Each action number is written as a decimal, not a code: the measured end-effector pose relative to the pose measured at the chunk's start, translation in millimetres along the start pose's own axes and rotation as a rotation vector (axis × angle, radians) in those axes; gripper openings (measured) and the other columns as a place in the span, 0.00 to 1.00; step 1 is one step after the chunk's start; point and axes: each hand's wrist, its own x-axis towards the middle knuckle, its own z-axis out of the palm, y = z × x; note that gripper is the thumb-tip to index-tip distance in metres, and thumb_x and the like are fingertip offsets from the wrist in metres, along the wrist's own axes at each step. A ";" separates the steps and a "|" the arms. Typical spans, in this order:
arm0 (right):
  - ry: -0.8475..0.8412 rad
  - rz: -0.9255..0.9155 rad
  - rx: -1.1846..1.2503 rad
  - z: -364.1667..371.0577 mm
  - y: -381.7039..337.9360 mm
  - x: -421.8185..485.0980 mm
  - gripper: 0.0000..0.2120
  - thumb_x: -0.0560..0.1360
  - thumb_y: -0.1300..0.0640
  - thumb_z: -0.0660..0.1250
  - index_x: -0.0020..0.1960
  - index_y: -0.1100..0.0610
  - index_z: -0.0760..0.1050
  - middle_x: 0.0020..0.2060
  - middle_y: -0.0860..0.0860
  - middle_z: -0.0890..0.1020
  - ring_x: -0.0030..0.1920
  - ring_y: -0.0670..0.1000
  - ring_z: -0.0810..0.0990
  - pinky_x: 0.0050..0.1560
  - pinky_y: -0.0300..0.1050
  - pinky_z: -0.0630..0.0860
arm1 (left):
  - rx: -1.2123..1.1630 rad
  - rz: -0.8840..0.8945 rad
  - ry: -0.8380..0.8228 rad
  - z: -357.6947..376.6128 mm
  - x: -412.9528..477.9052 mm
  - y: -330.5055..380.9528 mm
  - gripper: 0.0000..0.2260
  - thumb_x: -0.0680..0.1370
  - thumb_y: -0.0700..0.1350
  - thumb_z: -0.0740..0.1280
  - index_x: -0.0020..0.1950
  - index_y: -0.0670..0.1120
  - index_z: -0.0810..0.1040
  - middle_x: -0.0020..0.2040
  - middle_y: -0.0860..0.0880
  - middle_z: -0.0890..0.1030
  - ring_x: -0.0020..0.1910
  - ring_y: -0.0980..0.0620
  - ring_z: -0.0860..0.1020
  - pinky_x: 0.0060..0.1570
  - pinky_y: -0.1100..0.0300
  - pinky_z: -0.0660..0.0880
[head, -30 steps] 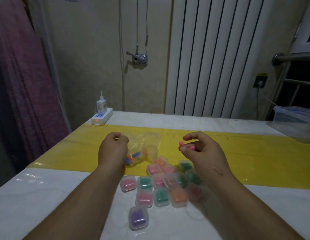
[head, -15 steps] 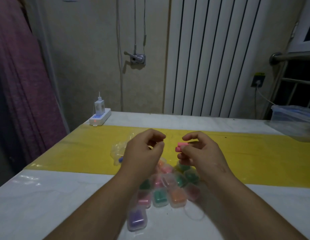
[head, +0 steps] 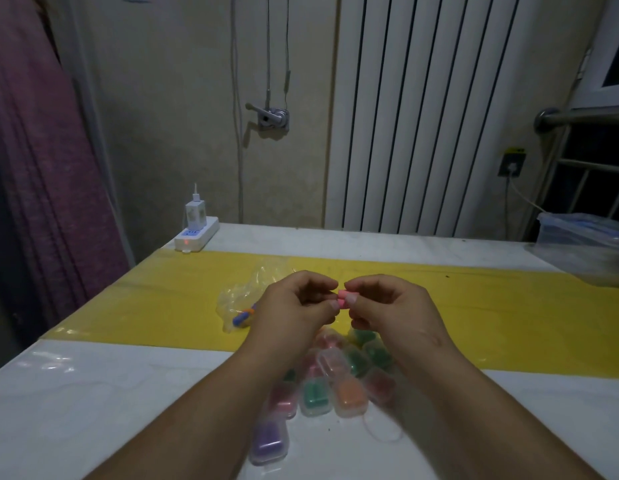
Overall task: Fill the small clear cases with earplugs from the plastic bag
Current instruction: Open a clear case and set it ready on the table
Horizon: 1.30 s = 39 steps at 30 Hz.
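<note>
A pink earplug (head: 343, 298) is pinched between the fingertips of my right hand (head: 391, 306), raised above the table. My left hand (head: 294, 310) has come up against it, its thumb and forefinger touching the earplug's left end. The clear plastic bag (head: 240, 299) lies on the yellow strip to the left of my hands, with blue and orange earplugs inside. Below my hands sits a cluster of small clear cases (head: 315, 393) holding pink, green, orange, red and purple earplugs; my wrists hide part of it.
A white power strip (head: 196, 237) with a charger stands at the table's back left corner. A clear plastic storage box (head: 585, 247) sits at the back right. A purple curtain (head: 34, 168) hangs along the left side. The yellow strip (head: 509, 306) runs across the white table.
My left hand let go of the plastic bag and moved right to meet my right hand. Both hands now touch the pink earplug. The bag lies loose on the table.
</note>
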 end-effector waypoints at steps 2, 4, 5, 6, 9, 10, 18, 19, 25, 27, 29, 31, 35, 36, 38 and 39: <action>0.013 -0.010 -0.054 -3.4 -0.7 2.1 0.04 0.71 0.64 0.74 0.45 0.57 0.83 0.36 0.55 0.85 0.33 0.46 0.80 0.36 0.40 0.80 | 0.003 -0.003 -0.009 2.1 -0.1 -2.0 0.08 0.73 0.36 0.73 0.50 0.46 0.82 0.41 0.50 0.85 0.43 0.53 0.84 0.46 0.59 0.82; 0.040 -0.017 -0.062 -11.1 -2.7 6.5 0.04 0.72 0.65 0.73 0.45 0.58 0.82 0.35 0.55 0.85 0.33 0.47 0.80 0.36 0.40 0.80 | 0.028 -0.001 0.002 3.6 0.5 -2.5 0.08 0.74 0.36 0.72 0.50 0.48 0.82 0.42 0.50 0.85 0.44 0.54 0.83 0.44 0.60 0.82; 0.062 -0.028 -0.064 -16.2 -4.3 8.7 0.04 0.72 0.66 0.73 0.44 0.59 0.82 0.34 0.56 0.85 0.33 0.48 0.80 0.36 0.41 0.80 | 0.045 0.002 0.010 4.4 1.3 -1.8 0.08 0.74 0.36 0.72 0.49 0.48 0.82 0.43 0.50 0.85 0.43 0.54 0.83 0.41 0.61 0.81; 0.086 -0.042 -0.070 -21.7 -5.1 10.8 0.04 0.72 0.66 0.73 0.43 0.59 0.81 0.34 0.56 0.85 0.33 0.49 0.80 0.36 0.41 0.80 | 0.071 0.007 0.015 4.6 2.3 -0.4 0.08 0.75 0.37 0.71 0.49 0.49 0.82 0.44 0.50 0.84 0.42 0.54 0.82 0.39 0.62 0.80; 0.151 -0.069 -0.117 -37.0 -5.4 16.1 0.07 0.71 0.67 0.73 0.40 0.56 0.81 0.33 0.55 0.85 0.36 0.52 0.82 0.38 0.45 0.80 | 0.216 0.010 -0.020 1.1 8.5 4.5 0.06 0.76 0.42 0.71 0.51 0.51 0.82 0.45 0.55 0.83 0.44 0.55 0.81 0.42 0.61 0.80; 0.167 -0.071 -0.146 -41.9 -4.0 17.9 0.08 0.72 0.67 0.73 0.39 0.55 0.81 0.33 0.54 0.85 0.37 0.53 0.82 0.39 0.45 0.81 | 0.272 0.003 -0.048 -0.7 10.2 6.9 0.05 0.76 0.43 0.71 0.51 0.51 0.82 0.46 0.57 0.82 0.45 0.56 0.81 0.44 0.58 0.80; 0.287 -0.026 -0.336 -69.1 2.1 30.4 0.13 0.70 0.61 0.75 0.30 0.49 0.81 0.32 0.47 0.85 0.41 0.57 0.85 0.49 0.58 0.82 | 0.558 0.022 -0.215 20.9 25.8 13.8 0.04 0.76 0.47 0.71 0.50 0.52 0.82 0.43 0.59 0.79 0.39 0.57 0.79 0.39 0.58 0.79; 0.298 -0.023 -0.342 -71.0 2.6 31.4 0.13 0.70 0.61 0.75 0.30 0.49 0.81 0.32 0.47 0.85 0.41 0.56 0.85 0.49 0.58 0.82 | 0.576 0.029 -0.239 29.0 26.3 14.9 0.04 0.76 0.47 0.71 0.50 0.52 0.82 0.42 0.59 0.78 0.37 0.57 0.78 0.35 0.60 0.77; 0.330 0.003 -0.415 -75.2 7.4 35.7 0.07 0.72 0.58 0.74 0.37 0.49 0.81 0.32 0.45 0.85 0.40 0.49 0.84 0.47 0.50 0.82 | 0.855 0.197 -0.488 75.1 27.1 12.7 0.12 0.76 0.52 0.70 0.59 0.56 0.81 0.54 0.57 0.80 0.55 0.52 0.72 0.55 0.57 0.71; 0.324 0.012 -0.435 -74.5 8.2 36.6 0.05 0.73 0.58 0.73 0.40 0.49 0.81 0.34 0.45 0.85 0.39 0.47 0.83 0.37 0.40 0.80 | 0.942 0.257 -0.567 88.4 27.3 11.1 0.15 0.75 0.55 0.70 0.61 0.57 0.79 0.52 0.57 0.78 0.55 0.50 0.71 0.55 0.55 0.69; 0.333 0.027 -0.432 -73.5 9.9 38.5 0.04 0.73 0.58 0.73 0.40 0.51 0.81 0.33 0.45 0.84 0.37 0.47 0.82 0.34 0.41 0.80 | 1.000 0.301 -0.601 98.7 27.1 10.4 0.16 0.72 0.58 0.71 0.58 0.55 0.79 0.51 0.54 0.77 0.54 0.47 0.71 0.55 0.53 0.70; 0.345 0.027 -0.417 -72.8 11.4 39.4 0.03 0.72 0.58 0.73 0.41 0.51 0.82 0.33 0.45 0.84 0.35 0.46 0.81 0.39 0.43 0.80 | 1.054 0.337 -0.633 105.5 26.9 9.3 0.18 0.67 0.62 0.70 0.52 0.54 0.79 0.50 0.52 0.79 0.52 0.46 0.73 0.55 0.49 0.71; 0.349 -0.015 -0.420 -71.2 9.5 35.9 0.02 0.74 0.58 0.71 0.43 0.52 0.81 0.34 0.45 0.84 0.35 0.43 0.79 0.31 0.32 0.71 | 1.039 0.332 -0.624 103.9 28.4 4.6 0.20 0.61 0.63 0.67 0.49 0.57 0.81 0.47 0.54 0.80 0.49 0.48 0.75 0.51 0.51 0.73; 0.355 -0.026 -0.412 -70.1 8.9 35.0 0.02 0.75 0.59 0.70 0.44 0.53 0.81 0.35 0.45 0.84 0.35 0.43 0.79 0.29 0.30 0.69 | 0.975 0.305 -0.602 98.4 27.4 6.6 0.18 0.63 0.60 0.71 0.50 0.56 0.81 0.45 0.56 0.80 0.47 0.51 0.75 0.49 0.57 0.73; 0.361 -0.045 -0.430 -66.3 7.7 32.9 0.03 0.76 0.58 0.69 0.44 0.51 0.79 0.35 0.45 0.84 0.39 0.42 0.80 0.33 0.32 0.71 | 0.876 0.225 -0.546 82.8 27.4 10.3 0.17 0.67 0.53 0.76 0.54 0.56 0.81 0.44 0.60 0.78 0.44 0.57 0.74 0.40 0.70 0.68; 0.358 -0.052 -0.440 -63.4 7.5 31.7 0.05 0.76 0.58 0.68 0.43 0.50 0.78 0.35 0.44 0.83 0.40 0.44 0.81 0.37 0.37 0.74 | 0.835 0.188 -0.514 73.6 28.1 11.8 0.17 0.68 0.51 0.77 0.56 0.56 0.80 0.44 0.62 0.77 0.43 0.60 0.74 0.37 0.73 0.65</action>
